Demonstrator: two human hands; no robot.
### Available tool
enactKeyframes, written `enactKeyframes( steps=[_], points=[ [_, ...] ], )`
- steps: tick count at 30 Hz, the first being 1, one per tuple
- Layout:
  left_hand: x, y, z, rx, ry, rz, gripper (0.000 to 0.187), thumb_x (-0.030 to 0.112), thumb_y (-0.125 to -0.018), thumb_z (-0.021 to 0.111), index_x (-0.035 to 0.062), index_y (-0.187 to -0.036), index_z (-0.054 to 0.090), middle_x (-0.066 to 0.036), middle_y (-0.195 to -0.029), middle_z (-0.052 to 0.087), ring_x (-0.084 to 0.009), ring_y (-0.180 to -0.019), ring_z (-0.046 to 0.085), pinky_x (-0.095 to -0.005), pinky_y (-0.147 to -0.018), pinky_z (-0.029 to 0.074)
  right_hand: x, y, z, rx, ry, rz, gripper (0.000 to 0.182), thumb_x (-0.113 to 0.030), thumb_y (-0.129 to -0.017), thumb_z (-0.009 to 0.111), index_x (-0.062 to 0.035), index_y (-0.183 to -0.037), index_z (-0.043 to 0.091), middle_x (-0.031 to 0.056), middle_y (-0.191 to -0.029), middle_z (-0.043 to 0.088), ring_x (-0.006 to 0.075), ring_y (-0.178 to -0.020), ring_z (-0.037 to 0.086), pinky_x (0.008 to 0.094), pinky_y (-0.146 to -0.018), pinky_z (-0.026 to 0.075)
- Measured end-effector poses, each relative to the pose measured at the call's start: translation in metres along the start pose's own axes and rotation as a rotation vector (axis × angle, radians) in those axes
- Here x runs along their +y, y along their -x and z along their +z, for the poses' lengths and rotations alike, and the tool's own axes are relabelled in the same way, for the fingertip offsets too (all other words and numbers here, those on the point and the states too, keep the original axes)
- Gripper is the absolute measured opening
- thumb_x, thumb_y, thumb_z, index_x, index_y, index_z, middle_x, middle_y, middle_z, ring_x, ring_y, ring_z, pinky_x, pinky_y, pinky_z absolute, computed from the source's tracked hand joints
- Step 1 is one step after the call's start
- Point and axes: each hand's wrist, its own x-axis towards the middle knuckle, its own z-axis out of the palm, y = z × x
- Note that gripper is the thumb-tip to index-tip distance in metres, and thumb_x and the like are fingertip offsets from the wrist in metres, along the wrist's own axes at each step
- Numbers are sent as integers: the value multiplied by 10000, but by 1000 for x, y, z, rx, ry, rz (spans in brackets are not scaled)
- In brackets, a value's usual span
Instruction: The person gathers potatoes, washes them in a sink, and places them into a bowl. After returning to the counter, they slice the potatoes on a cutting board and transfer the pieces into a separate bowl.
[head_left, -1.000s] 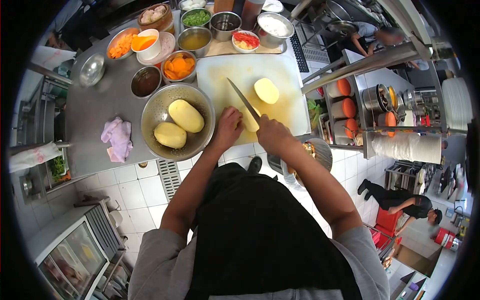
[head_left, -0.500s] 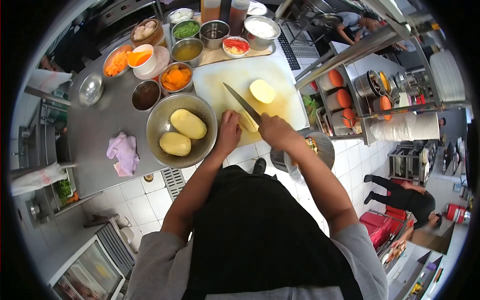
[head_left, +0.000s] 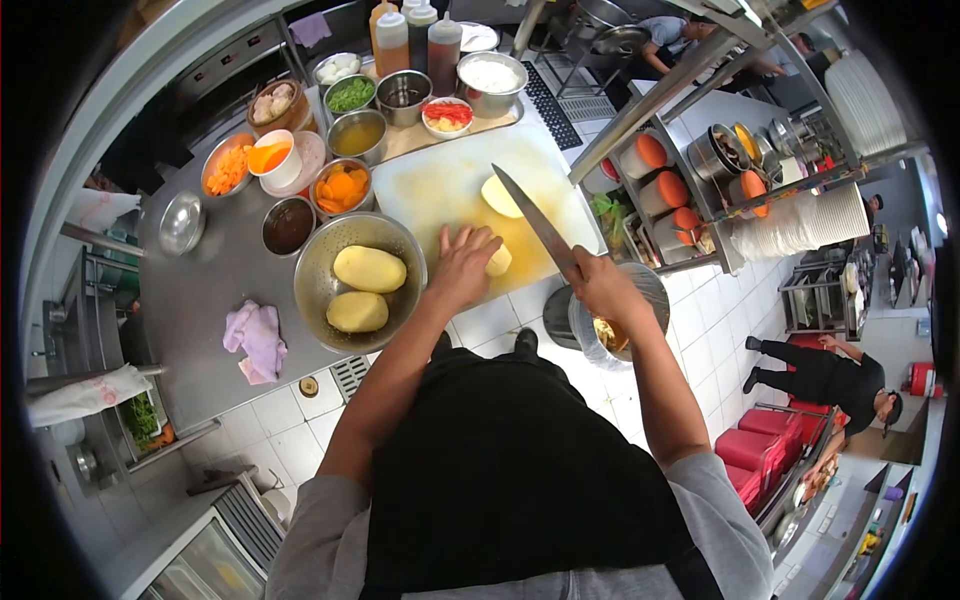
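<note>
My right hand (head_left: 605,286) grips the handle of a large kitchen knife (head_left: 535,220), with the blade angled up and left over the cutting board (head_left: 415,178). My left hand (head_left: 462,262) rests near the board's front edge, fingers spread, against a cut potato piece (head_left: 499,262) that it partly hides. Farther back, a peeled potato half (head_left: 499,197) lies on the board, partly behind the blade. To the left, a metal colander (head_left: 312,235) holds two peeled potatoes, a rear one (head_left: 370,267) and a front one (head_left: 357,312).
Beyond the board stand bowls of chopped greens (head_left: 350,95), red peppers (head_left: 447,116) and sliced carrots (head_left: 341,188), plus sauce bottles (head_left: 443,55). A lilac cloth (head_left: 255,335) lies on the steel table. A lined bin (head_left: 640,300) stands at right. Another person (head_left: 850,385) works farther right.
The knife has come away from the potato piece and moved right. My left hand has gone from curled fingers to spread ones. The whole view has shifted slightly.
</note>
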Motion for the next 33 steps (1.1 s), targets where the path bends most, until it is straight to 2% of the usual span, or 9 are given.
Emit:
enactKeyframes(
  steps=[7, 9, 12, 16, 18, 21, 23, 26, 33],
  points=[
    [7, 18, 16, 174, -25, -250, 622, 208, -701, 707, 43, -1285, 569, -126, -1249, 534, -337, -1153, 474, -551, -995, 337, 17, -1, 67, 84, 59, -117, 299, -172, -903, 515, 52, -1099, 546, 310, -784, 649, 511, -778, 632, 596, -729, 504],
    [7, 26, 24, 273, -19, -225, 652, 149, -764, 706, -10, -1365, 510, -199, -1330, 469, -422, -1243, 451, -559, -1015, 381, 19, -11, 75, -35, 145, -113, 325, -188, -905, 512, 19, -1152, 562, 307, -784, 654, 500, -792, 644, 581, -754, 521],
    [33, 40, -79, 489, 347, -140, 542, 115, -812, 707, -1, -1311, 530, -190, -1227, 539, -363, -1093, 595, -456, -909, 505, 8, -8, 67, 61, 35, -116, 286, -148, -914, 509, 44, -1127, 509, 321, -760, 637, 525, -754, 620, 602, -711, 493],
    [-76, 76, -192, 1186, 359, -485, 103, 59, -905, 584, 19, -979, 644, -91, -847, 629, -192, -688, 579, -331, -617, 469, -1, -1, 51, 18, -70, -61, 178, -120, -915, 522, 43, -976, 484, 351, -748, 608, 550, -758, 592, 602, -696, 465],
    [-196, 98, -216, 1372, 147, -596, 114, 96, -916, 616, 6, -875, 671, -73, -720, 624, -160, -640, 565, -336, -628, 475, -5, 5, 48, 56, -60, -109, 179, -122, -916, 526, 49, -952, 486, 360, -760, 600, 552, -766, 586, 603, -698, 453],
    [-314, 107, -225, 1215, 66, -630, 218, 194, -951, 625, -13, -1009, 663, -64, -711, 627, -200, -671, 601, -350, -615, 507, -3, 15, 52, 10, -95, -84, 163, -124, -926, 517, 34, -922, 481, 339, -714, 591, 547, -744, 579, 597, -672, 448],
    [-365, 100, -223, 1019, 814, -1046, 403, 306, -958, 643, -55, -1133, 600, -117, -763, 630, -261, -722, 647, -415, -598, 572, 1, 25, 55, 18, -73, -92, 185, -159, -935, 515, 23, -920, 487, 286, -686, 603, 496, -702, 604, 558, -645, 464],
    [-388, 78, -211, 982, 1167, -1264, 530, 349, -943, 628, -44, -1279, 514, -219, -978, 647, -353, -809, 677, -529, -718, 607, -10, 38, 50, -5, -95, -28, 215, -200, -950, 512, 11, -916, 489, 225, -647, 613, 420, -629, 637, 500, -591, 486],
    [-399, 86, -179, 1211, 1336, -1028, 297, 87, -908, 624, -105, -1122, 548, -186, -1005, 612, -309, -789, 674, -443, -612, 645, 19, 52, 67, -69, -95, 17, 195, -187, -957, 518, -2, -916, 474, 195, -611, 606, 317, -509, 632, 413, -483, 490]
  ],
)
